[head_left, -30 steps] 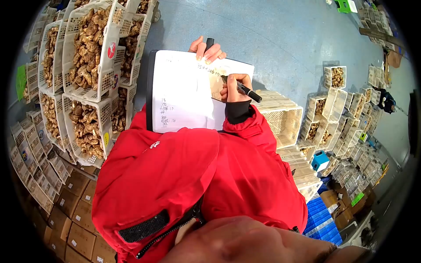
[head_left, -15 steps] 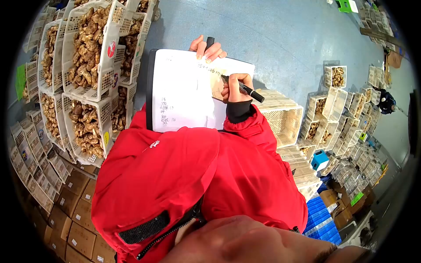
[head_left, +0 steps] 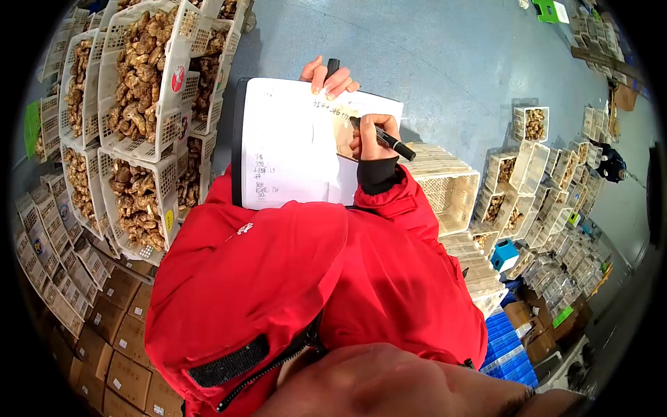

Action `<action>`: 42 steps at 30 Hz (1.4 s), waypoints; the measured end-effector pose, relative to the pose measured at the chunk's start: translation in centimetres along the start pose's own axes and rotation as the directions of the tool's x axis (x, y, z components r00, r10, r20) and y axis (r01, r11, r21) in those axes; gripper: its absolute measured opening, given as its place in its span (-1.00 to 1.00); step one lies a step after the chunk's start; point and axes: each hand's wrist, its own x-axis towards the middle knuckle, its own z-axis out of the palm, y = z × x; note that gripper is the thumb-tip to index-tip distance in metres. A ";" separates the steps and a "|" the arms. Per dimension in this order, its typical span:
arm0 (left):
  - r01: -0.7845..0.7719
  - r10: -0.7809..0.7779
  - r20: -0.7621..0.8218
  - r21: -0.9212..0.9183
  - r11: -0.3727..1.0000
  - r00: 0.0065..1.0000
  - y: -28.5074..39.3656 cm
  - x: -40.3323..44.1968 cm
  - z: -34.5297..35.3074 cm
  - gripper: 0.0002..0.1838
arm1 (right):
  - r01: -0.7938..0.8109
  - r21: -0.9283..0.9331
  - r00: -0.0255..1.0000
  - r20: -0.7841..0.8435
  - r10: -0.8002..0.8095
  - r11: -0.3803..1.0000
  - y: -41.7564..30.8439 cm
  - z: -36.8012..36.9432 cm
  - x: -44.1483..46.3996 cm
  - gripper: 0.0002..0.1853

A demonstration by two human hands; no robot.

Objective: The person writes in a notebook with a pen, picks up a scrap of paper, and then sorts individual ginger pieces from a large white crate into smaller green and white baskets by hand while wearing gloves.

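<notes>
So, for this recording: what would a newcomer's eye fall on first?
Probably the bright red jacket, which fills the lower middle of the view. Just above it is an open notebook, its far edge held by the left hand, while the right hand holds a black marker at a handwritten line. Then, at upper left, stacked white crates full of knobby brown roots.

Bright, even light whitens the notebook [head_left: 288,142], while soft shadows fall on the blue floor [head_left: 431,69]. Fisheye distortion bends the outer crates [head_left: 52,250] toward black corners; the smallest handwriting [head_left: 264,174] is illegible.
</notes>
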 end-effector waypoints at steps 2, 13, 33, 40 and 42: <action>0.005 -0.005 0.004 0.012 1.000 1.000 0.3 0.2 0.0 -0.36 | -0.001 0.048 1.000 -0.007 0.002 0.999 0.1 0.0 0.1 -0.82; -0.063 0.060 -0.104 -0.028 0.998 0.993 1.8 1.3 0.7 -0.38 | 0.046 -0.002 0.997 -0.069 -0.046 0.999 -1.7 0.5 2.5 -0.79; -0.181 0.189 -0.225 0.054 0.982 0.956 10.7 21.6 -8.5 -0.40 | 0.693 -0.492 0.711 0.585 -0.389 0.526 -11.1 4.4 24.0 -0.50; -0.358 0.360 -0.275 0.058 0.932 0.892 17.8 30.2 -10.5 -0.38 | 0.914 -0.220 0.372 0.787 -0.492 0.340 -18.5 8.6 38.6 -0.50; -0.434 0.428 -0.262 0.040 0.900 0.865 20.7 31.9 -11.8 -0.40 | 0.933 -0.153 0.309 0.805 -0.507 0.326 -20.3 11.4 43.0 -0.51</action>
